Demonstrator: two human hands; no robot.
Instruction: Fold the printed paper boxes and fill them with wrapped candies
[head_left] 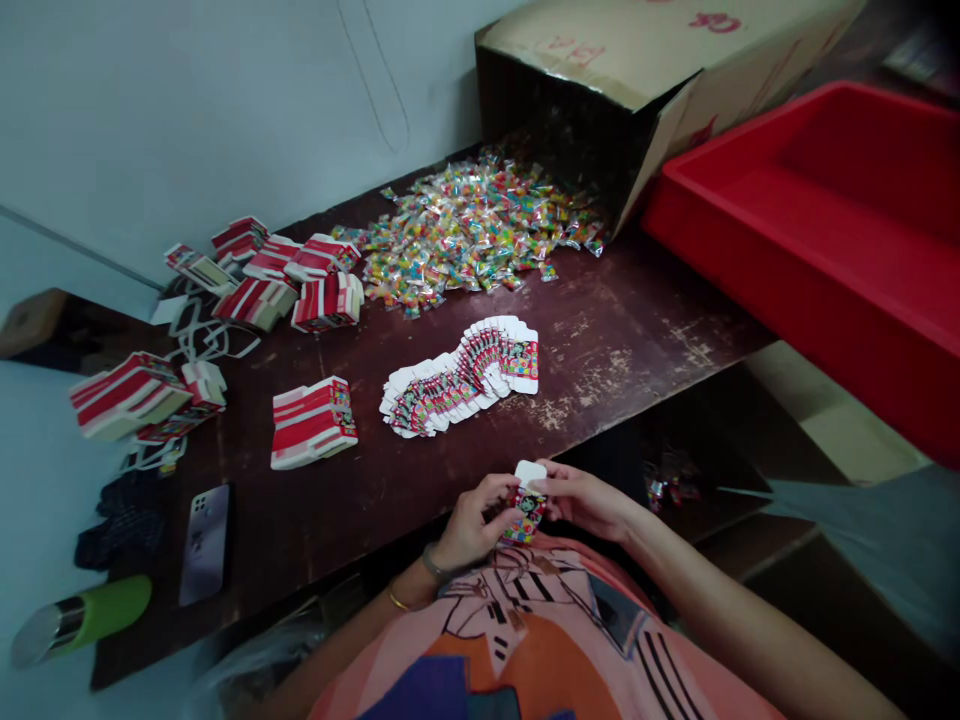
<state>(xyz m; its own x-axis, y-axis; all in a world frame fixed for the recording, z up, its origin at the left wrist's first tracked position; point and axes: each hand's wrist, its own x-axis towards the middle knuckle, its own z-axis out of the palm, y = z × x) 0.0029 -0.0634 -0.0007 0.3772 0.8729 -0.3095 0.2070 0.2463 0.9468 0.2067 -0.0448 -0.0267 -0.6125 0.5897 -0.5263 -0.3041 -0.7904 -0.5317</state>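
A small printed carton with a raised white flap is held close to my body, just past the table's front edge. My left hand grips its left side between thumb and fingers. On the other side, my right hand pinches the carton near the white flap. Beyond my hands, a fanned row of flat cartons lies on the table. To its left rests a stack of flat red and white cartons. Behind the row spreads a heap of wrapped candies.
A cardboard box lies open behind the candies. The red tray stands at the right. More carton bundles are piled at the back left. A phone, a green bottle and dark cloth occupy the left end.
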